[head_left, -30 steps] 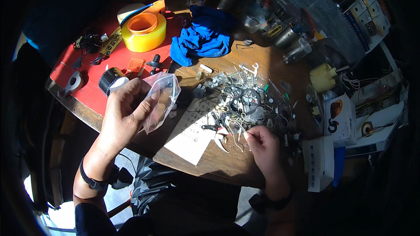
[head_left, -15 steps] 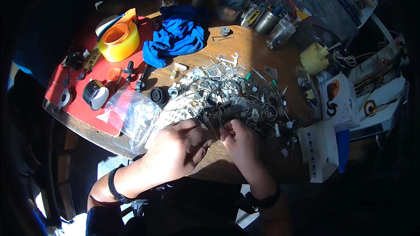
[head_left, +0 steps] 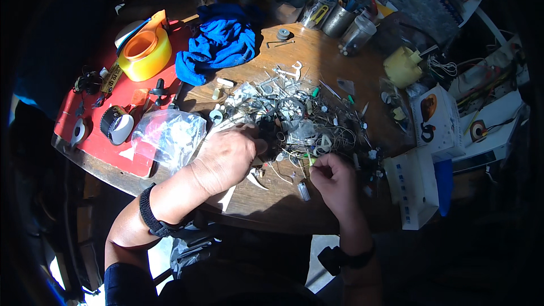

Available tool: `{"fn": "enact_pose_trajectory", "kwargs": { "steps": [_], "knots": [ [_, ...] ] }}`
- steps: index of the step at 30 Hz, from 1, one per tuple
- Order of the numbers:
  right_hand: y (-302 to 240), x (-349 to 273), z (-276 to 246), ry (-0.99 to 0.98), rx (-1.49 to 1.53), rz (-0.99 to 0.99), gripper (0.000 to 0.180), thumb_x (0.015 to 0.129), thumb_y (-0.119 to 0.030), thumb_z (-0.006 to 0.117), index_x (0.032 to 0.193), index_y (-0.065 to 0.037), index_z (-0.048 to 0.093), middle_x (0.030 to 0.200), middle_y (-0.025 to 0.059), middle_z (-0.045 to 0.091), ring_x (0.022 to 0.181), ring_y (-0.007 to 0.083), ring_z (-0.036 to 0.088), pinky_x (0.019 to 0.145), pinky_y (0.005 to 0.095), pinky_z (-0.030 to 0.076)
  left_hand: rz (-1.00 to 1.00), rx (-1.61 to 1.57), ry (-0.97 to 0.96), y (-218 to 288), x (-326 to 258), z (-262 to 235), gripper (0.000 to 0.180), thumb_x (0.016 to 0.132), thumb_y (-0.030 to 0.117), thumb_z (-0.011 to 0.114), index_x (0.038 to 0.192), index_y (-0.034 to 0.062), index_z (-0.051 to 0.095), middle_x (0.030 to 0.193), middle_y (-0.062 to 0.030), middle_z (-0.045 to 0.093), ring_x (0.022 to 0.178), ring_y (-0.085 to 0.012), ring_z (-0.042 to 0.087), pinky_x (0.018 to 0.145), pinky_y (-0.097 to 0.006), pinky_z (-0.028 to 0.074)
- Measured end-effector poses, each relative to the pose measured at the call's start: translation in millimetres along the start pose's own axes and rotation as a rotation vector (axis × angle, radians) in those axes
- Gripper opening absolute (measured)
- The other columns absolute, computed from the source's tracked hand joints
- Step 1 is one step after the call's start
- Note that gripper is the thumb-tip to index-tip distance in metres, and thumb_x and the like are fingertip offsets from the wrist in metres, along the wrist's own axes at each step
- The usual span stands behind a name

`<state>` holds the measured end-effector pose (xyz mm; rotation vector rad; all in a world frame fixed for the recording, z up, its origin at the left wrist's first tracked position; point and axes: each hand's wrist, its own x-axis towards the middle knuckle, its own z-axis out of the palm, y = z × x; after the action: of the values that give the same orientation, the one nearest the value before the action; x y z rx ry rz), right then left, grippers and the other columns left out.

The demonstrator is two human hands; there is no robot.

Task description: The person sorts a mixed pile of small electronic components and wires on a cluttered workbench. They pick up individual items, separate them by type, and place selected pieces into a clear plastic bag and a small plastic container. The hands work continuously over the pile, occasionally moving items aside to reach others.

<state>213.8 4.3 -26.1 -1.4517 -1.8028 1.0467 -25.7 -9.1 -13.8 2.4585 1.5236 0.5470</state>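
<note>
Sunlit wooden desk (head_left: 317, 62), heap of small metal and plastic parts (head_left: 300, 122) at its middle, my left hand (head_left: 226, 156) palm down on the heap's near left edge, fingers curled, grip unclear, my right hand (head_left: 331, 178) pinching a small part at the near edge, clear plastic bag (head_left: 167, 136) left, blue cloth (head_left: 218, 42) far.

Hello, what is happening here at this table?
A person is picking through a pile of small metal and plastic parts on a wooden table. The left hand rests at the pile's near edge, beside a clear plastic bag. The right hand pinches something small; what it is, I cannot tell.
</note>
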Motion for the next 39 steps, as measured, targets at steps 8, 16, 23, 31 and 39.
{"fn": "enact_pose_trajectory", "kwargs": {
  "steps": [8,16,23,31,39],
  "knots": [
    [-7,1,12,0.025,-0.489,-0.254,0.014,0.075,-0.012,0.065,0.078,-0.005,0.054,0.076,0.0106,0.059,0.068,0.028,0.06,0.061,0.0381,0.048,0.072,0.152,-0.153,9,9,-12,0.018,0.078,0.009,0.05,0.093,0.0075,0.06,0.093,-0.0107,0.059,0.089,-0.024,0.06,0.069,-0.034,0.051],
    [-15,8,-7,-0.136,-0.443,-0.128,0.013,0.073,-0.011,0.065,0.077,-0.005,0.054,0.077,0.0113,0.059,0.069,0.0258,0.061,0.06,0.0353,0.048,0.132,0.174,-0.229,1,13,-16,0.024,0.082,0.013,0.049,0.102,0.0079,0.06,0.09,-0.0102,0.061,0.069,-0.0246,0.061,0.057,-0.034,0.051],
    [8,-13,-34,-0.133,0.008,0.006,0.011,0.076,0.003,0.062,0.08,-0.003,0.054,0.074,-0.0004,0.057,0.067,0.0032,0.052,0.058,0.0184,0.041,0.173,0.355,-0.548,1,25,-25,0.028,0.075,0.024,0.057,0.09,0.0008,0.061,0.082,-0.015,0.062,0.085,-0.0239,0.06,0.069,-0.037,0.051],
    [4,-24,-42,-0.078,-0.115,-0.076,0.008,0.08,-0.003,0.062,0.087,-0.002,0.058,0.077,0.0074,0.061,0.069,0.0145,0.06,0.061,0.0262,0.047,0.03,0.068,-0.298,-4,21,-31,0.027,0.073,0.01,0.059,0.099,0.0031,0.056,0.079,-0.0145,0.06,0.075,-0.0336,0.059,0.067,-0.039,0.05],
    [-16,-31,-54,-0.054,-0.2,0.021,0.01,0.084,-0.005,0.058,0.093,-0.002,0.06,0.07,0.0059,0.06,0.058,0.0103,0.056,0.052,0.0234,0.044,-0.336,-0.888,-0.277,7,4,-51,0.032,0.087,0.001,0.051,0.119,0.0023,0.052,0.092,-0.0133,0.065,0.076,-0.0212,0.067,0.059,-0.029,0.053]
  ]
}}
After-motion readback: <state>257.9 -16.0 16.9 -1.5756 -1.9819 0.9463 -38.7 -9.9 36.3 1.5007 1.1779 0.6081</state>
